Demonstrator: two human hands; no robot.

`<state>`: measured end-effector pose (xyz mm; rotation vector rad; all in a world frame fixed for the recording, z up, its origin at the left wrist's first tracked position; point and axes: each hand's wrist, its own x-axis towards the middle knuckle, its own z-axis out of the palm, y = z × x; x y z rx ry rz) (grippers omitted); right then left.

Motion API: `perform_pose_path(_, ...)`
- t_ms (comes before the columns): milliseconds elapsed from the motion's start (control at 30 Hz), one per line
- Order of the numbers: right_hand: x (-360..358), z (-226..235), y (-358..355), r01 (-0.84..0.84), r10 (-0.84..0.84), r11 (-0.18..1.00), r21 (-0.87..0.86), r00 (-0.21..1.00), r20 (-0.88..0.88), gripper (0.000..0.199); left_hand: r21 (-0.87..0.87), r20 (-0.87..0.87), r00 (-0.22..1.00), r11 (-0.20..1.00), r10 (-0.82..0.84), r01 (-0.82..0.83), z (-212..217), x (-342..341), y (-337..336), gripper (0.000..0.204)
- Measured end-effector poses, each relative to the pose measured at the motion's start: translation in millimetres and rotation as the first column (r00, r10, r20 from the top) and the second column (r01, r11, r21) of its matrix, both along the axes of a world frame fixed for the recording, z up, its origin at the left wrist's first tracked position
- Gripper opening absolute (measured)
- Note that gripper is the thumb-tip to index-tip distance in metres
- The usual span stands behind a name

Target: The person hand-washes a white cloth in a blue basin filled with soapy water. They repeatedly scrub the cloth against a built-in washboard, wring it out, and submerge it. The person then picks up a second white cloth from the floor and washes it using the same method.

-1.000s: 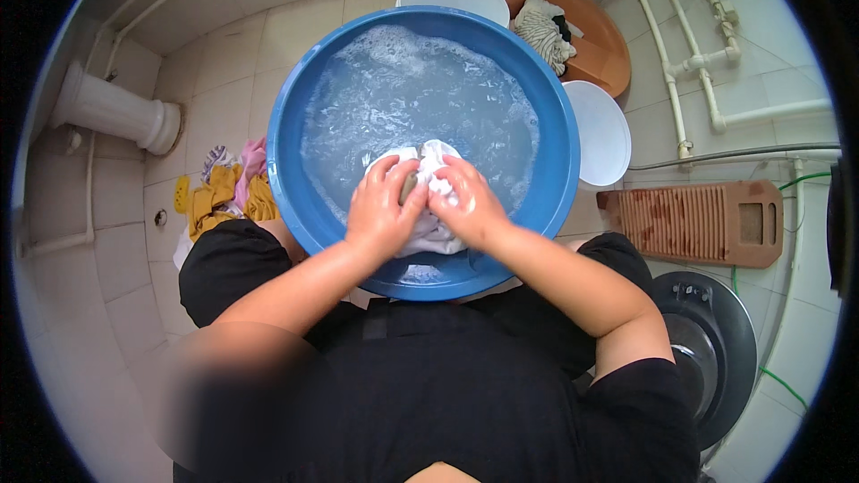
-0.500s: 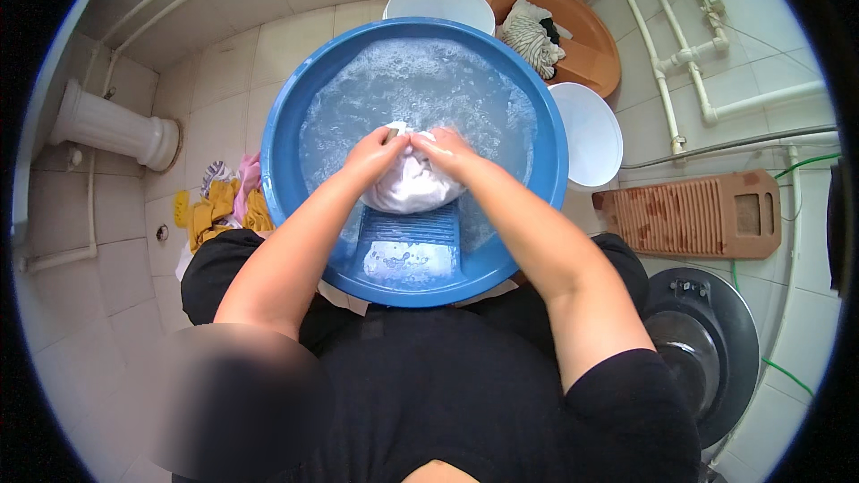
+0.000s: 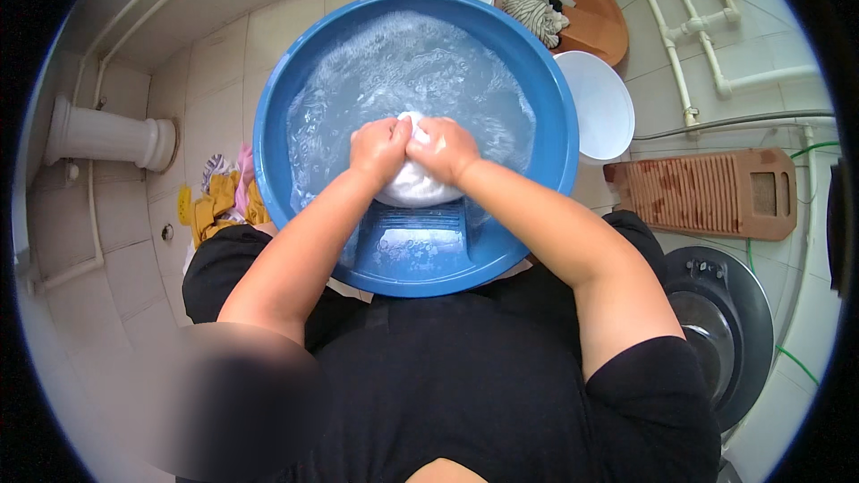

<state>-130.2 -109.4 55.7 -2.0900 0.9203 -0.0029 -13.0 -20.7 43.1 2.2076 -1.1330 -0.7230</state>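
Both hands, left hand (image 3: 380,148) and right hand (image 3: 445,150), are clenched on a bunched white cloth (image 3: 413,181), pressing it down on the ribbed board inside the blue basin (image 3: 268,134) of soapy water, probably for scrubbing. Basin sits on the tiled floor (image 3: 134,268), with the wooden washboard (image 3: 707,192) lying off to the right.

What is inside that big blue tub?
The blue tub holds soapy water and a white cloth, gripped by the left hand and right hand. A ribbed blue board shows below. The cloth's middle is hidden by the hands.
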Motion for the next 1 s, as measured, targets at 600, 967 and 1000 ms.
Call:
perform_pose_path(600,-22.9,-6.9,25.3,-0.136,0.184,0.943,-0.305,0.974,0.133,0.033,-0.294,0.095,0.993,0.951,-0.075,0.100,1.0,-21.0,33.7,0.030)
perform_pose_path(967,-43.4,31.1,22.2,-0.137,0.150,0.976,0.168,0.987,-0.064,0.076,-0.087,-0.060,0.985,0.984,-0.162,0.156,30.2,-24.0,66.1,0.064)
perform_pose_path(1000,-56.5,34.5,34.1,-0.205,0.204,0.977,0.062,0.979,0.019,0.074,-0.117,0.036,0.974,0.967,-0.222,0.225,43.0,-33.9,79.0,0.066)
